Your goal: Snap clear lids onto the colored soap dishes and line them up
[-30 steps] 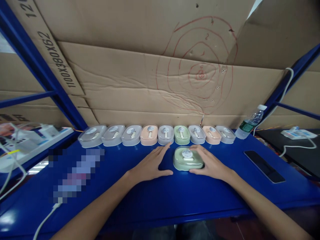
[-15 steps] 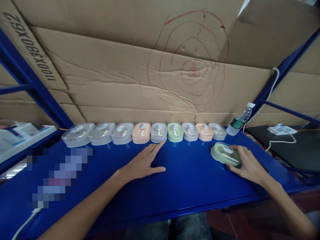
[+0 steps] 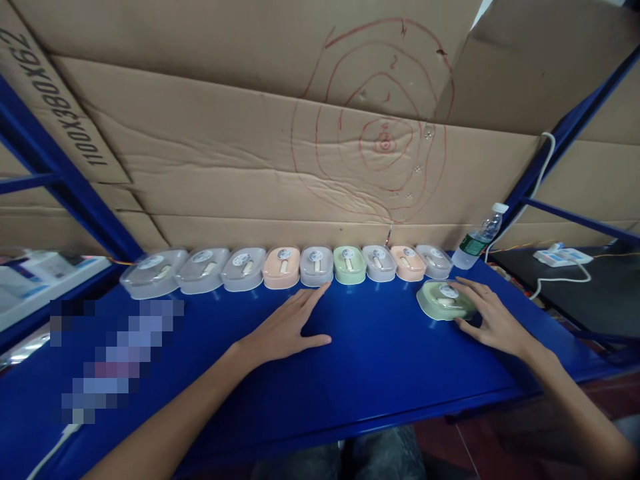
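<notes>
Two bare hands work over a blue table [image 3: 360, 363], seen by me at a remove through the head camera. The right hand [image 3: 495, 320] curves around the right end of a green lidded box [image 3: 440, 305], its fingers at the far side and its thumb at the near edge; from here I cannot tell whether it grips or only touches. The box lies flat on the right part of the table, just in front of the right end of a row of nine similar boxes. The left hand [image 3: 287, 325] holds nothing, its thumb spread wide from the fingers, the fingertips reaching the front of a grey box [image 3: 317, 268] at the row's middle; I cannot make out whether they touch it. Along the back, I count six grey boxes, two peach boxes [image 3: 281, 270] and one light green box [image 3: 349, 267], each with a round sticker and a pale tab on its clear lid. A water bottle [image 3: 474, 248] with a white cap leans at the row's right end. Behind stands a cardboard wall [image 3: 200, 133] marked with red rings [image 3: 385, 142]. A pixelated patch [image 3: 120, 360] covers something on the left, a white cable [image 3: 55, 450] running from it.
</notes>
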`<state>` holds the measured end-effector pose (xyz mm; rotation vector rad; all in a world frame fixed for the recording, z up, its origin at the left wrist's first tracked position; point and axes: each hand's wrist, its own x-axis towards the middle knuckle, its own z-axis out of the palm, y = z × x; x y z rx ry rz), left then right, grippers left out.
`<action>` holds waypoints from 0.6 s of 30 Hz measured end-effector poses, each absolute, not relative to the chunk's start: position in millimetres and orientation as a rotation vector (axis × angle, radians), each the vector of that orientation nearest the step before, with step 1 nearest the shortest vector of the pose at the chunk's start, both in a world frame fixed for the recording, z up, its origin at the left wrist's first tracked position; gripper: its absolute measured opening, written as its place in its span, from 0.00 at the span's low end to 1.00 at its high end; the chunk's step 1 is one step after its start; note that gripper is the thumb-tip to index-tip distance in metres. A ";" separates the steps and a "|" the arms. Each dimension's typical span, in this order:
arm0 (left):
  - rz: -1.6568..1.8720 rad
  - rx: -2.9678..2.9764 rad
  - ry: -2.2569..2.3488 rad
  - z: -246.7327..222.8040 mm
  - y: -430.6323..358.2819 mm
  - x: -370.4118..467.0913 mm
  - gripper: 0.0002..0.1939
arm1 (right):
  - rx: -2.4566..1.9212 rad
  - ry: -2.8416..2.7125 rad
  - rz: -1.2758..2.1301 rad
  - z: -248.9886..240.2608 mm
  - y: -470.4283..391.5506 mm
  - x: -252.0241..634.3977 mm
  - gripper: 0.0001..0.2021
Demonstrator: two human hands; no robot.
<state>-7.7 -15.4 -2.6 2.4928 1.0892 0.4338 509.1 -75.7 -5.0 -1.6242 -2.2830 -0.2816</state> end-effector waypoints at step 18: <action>0.449 2.510 1.085 -2.2 -15.4 -7.1 0.56 | -1.950 -1.902 -0.116 30.6 55.4 520.1 0.32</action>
